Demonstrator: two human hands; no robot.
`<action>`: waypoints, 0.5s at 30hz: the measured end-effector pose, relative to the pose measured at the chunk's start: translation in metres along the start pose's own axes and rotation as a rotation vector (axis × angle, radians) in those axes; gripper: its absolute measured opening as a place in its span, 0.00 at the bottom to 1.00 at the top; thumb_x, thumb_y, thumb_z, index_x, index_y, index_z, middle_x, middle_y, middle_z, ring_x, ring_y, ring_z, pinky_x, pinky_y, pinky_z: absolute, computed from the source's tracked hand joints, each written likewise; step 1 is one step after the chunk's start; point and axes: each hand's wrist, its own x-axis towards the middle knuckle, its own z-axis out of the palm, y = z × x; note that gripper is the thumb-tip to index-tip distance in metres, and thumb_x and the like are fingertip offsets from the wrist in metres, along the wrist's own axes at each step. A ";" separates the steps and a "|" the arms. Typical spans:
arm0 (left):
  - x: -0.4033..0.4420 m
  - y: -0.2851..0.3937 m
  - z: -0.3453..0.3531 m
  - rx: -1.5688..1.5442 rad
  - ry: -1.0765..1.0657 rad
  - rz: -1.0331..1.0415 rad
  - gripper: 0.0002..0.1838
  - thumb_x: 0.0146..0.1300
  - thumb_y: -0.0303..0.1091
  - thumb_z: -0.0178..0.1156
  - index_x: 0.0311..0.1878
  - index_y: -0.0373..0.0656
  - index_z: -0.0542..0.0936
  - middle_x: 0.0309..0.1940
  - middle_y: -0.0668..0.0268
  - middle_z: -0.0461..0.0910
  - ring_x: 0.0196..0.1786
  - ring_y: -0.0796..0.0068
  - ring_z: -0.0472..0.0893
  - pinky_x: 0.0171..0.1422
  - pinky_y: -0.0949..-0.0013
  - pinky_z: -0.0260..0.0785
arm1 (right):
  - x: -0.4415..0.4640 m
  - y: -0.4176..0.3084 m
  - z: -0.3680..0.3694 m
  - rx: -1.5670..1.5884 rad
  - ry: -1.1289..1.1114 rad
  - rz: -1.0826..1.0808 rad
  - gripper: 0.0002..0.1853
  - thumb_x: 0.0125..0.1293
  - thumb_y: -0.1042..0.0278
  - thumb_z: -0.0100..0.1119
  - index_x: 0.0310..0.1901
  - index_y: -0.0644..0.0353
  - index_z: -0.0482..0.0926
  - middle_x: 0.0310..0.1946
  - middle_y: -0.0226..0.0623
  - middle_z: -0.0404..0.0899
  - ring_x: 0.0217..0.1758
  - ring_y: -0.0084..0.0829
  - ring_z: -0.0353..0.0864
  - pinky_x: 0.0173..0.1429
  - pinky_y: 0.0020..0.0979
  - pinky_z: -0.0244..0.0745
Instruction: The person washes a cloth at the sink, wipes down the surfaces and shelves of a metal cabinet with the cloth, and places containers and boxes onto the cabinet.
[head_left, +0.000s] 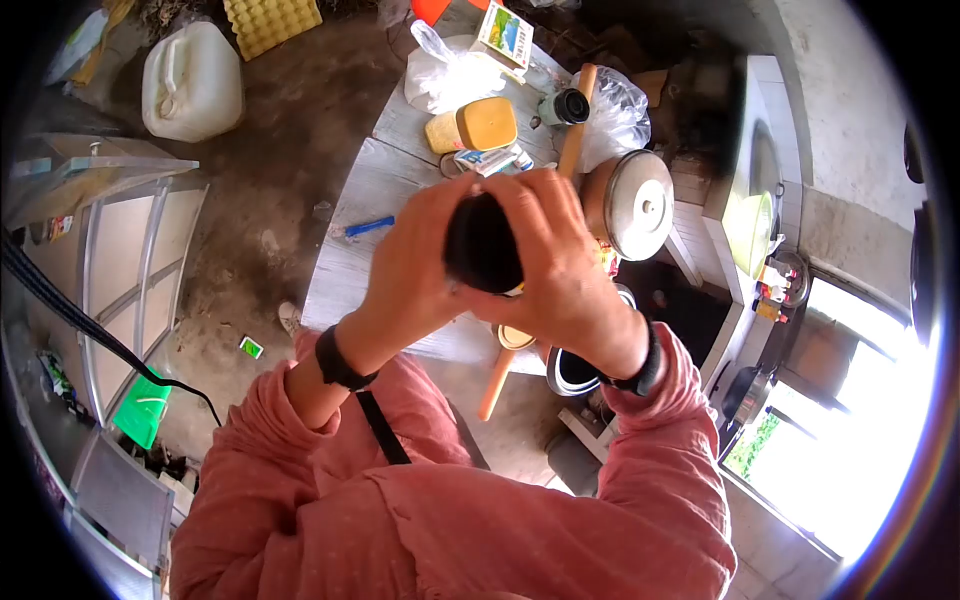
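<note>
My left hand [412, 265] and my right hand [553, 255] are both closed around a dark round object [485, 245], held up above the table close to the camera. Its black top faces me. The fingers of both hands meet at its far side, and what lies under the black part is hidden. On the table beyond my left hand lies a slim blue item [370, 226]. Past my fingertips are a tub with a yellow lid [488, 123] and a small tube-like pack [487, 161].
The grey wooden table [345, 275] also bears a white plastic bag [445, 75], a black-lidded jar [566, 106], a lidded pot [640, 205] and a long wooden stick [578, 125]. A white jerrycan [192, 82] stands on the floor at far left. A cabinet [130, 260] is at left.
</note>
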 end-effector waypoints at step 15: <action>-0.143 -0.065 -0.073 0.006 0.383 -0.470 0.45 0.34 0.17 0.67 0.59 0.39 0.56 0.51 0.56 0.68 0.54 0.67 0.71 0.57 0.65 0.66 | 0.058 0.391 0.077 -0.260 -0.029 0.597 0.50 0.37 0.56 0.70 0.64 0.53 0.53 0.57 0.52 0.62 0.61 0.50 0.59 0.62 0.40 0.58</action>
